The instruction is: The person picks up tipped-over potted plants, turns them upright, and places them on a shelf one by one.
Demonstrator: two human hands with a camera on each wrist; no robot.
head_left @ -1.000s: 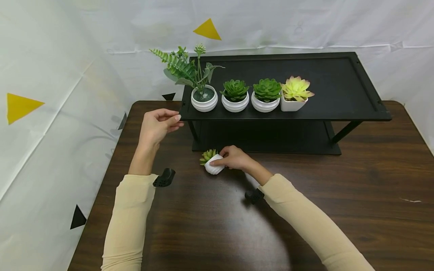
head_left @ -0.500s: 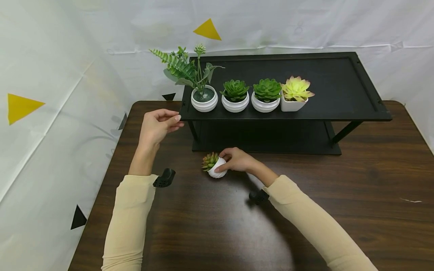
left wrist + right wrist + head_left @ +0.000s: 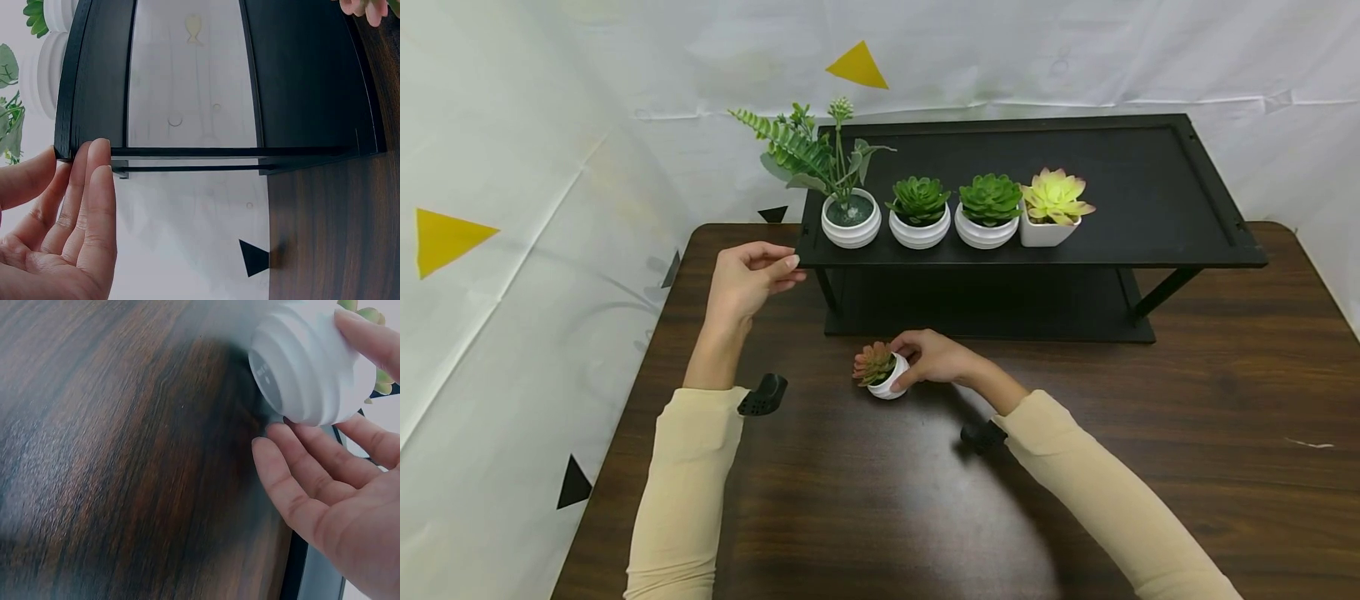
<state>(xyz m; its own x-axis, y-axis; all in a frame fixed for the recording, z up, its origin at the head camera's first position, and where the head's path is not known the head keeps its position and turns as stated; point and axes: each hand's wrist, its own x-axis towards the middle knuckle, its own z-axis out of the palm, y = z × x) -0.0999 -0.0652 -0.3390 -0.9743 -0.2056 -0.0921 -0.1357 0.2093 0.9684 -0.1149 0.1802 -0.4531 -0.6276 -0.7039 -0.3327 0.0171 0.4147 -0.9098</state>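
Observation:
My right hand (image 3: 934, 358) grips a small white ribbed pot with a reddish-green succulent (image 3: 876, 365), thumb on one side and fingertips on the other. The pot tilts with its plant toward the left, close over the table in front of the shelf. In the right wrist view the pot's base (image 3: 269, 381) faces the wood. My left hand (image 3: 748, 279) pinches the front left corner of the black two-tier shelf (image 3: 1135, 192). Its thumb lies on the top board's edge and its fingers lie beneath, as the left wrist view shows.
Along the shelf's top front edge stand a leafy fern-like plant (image 3: 850, 221), two green succulents (image 3: 921, 229) (image 3: 987, 229) in round white pots, and a yellow-green succulent (image 3: 1049, 232) in a square pot. The lower board (image 3: 985, 312) sits near the brown table (image 3: 820, 483).
My right hand has moved slightly right and toward me, turning the potted succulent so its reddish rosette shows more to the camera. The left hand has stayed at the shelf corner.

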